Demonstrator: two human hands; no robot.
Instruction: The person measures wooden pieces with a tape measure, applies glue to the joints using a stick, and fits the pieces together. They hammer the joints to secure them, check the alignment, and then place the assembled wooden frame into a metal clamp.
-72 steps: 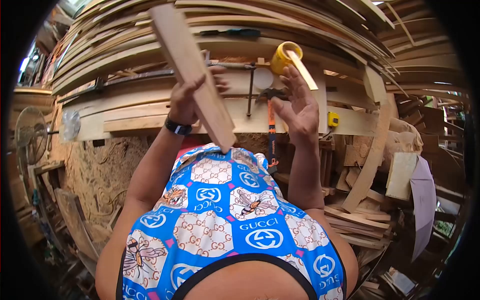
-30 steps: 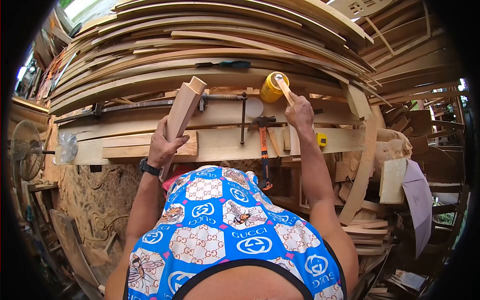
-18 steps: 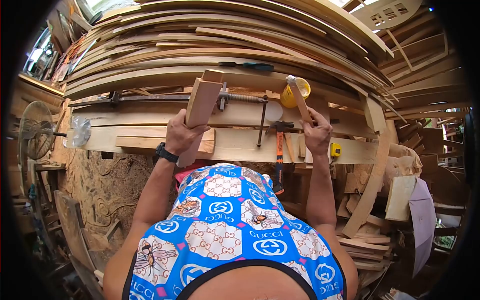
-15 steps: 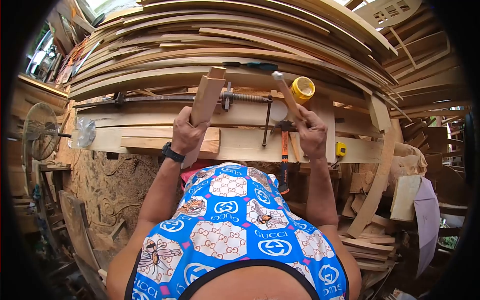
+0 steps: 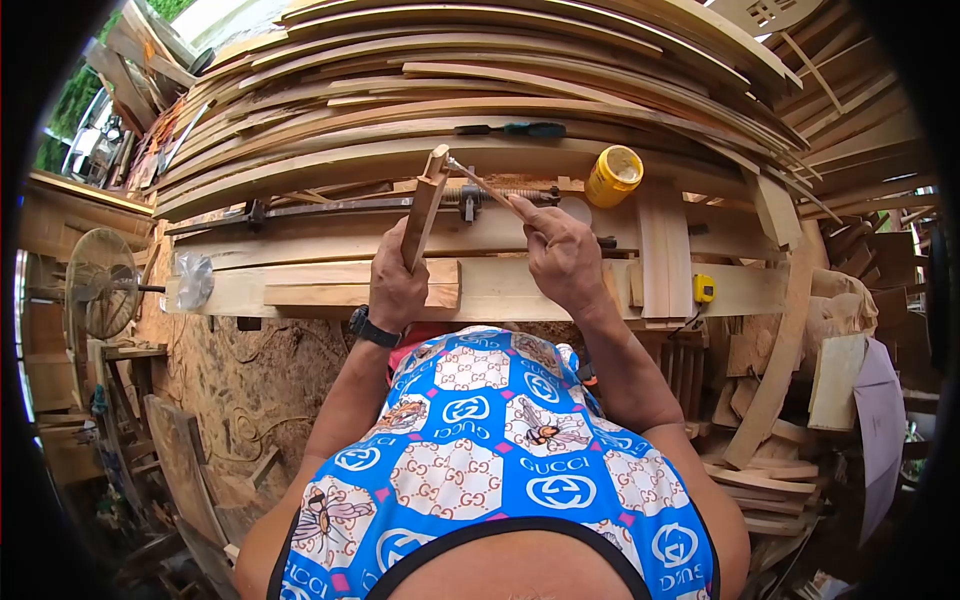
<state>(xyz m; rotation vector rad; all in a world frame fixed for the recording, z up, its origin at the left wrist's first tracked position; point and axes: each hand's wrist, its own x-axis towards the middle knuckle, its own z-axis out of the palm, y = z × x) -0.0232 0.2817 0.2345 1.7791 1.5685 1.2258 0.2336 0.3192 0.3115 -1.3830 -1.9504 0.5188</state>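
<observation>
My left hand (image 5: 398,285), with a watch on its wrist, is closed around a wooden rail (image 5: 428,212) held up at a tilt. The rail has a narrower tenon at its top end. Pinched in my right hand (image 5: 563,255) is a thin stick brush (image 5: 484,183) with whitish stuff on its tip. That tip is at the tenon's right side, seemingly touching it. Just beyond my right hand, a yellow jar (image 5: 614,177) of pale paste stands open. Most of the hammer is hidden behind my right arm.
Wooden boards (image 5: 362,285) lie on the bench beside a long bar clamp (image 5: 350,206). A yellow tape measure (image 5: 705,289) sits at the right and a plastic bag (image 5: 194,281) at the left. Stacked planks (image 5: 480,95) fill the far side; a fan (image 5: 101,283) stands left.
My right hand has moved left from near the jar, bringing the brush tip to the tenon. My left hand has turned the rail so that another face shows.
</observation>
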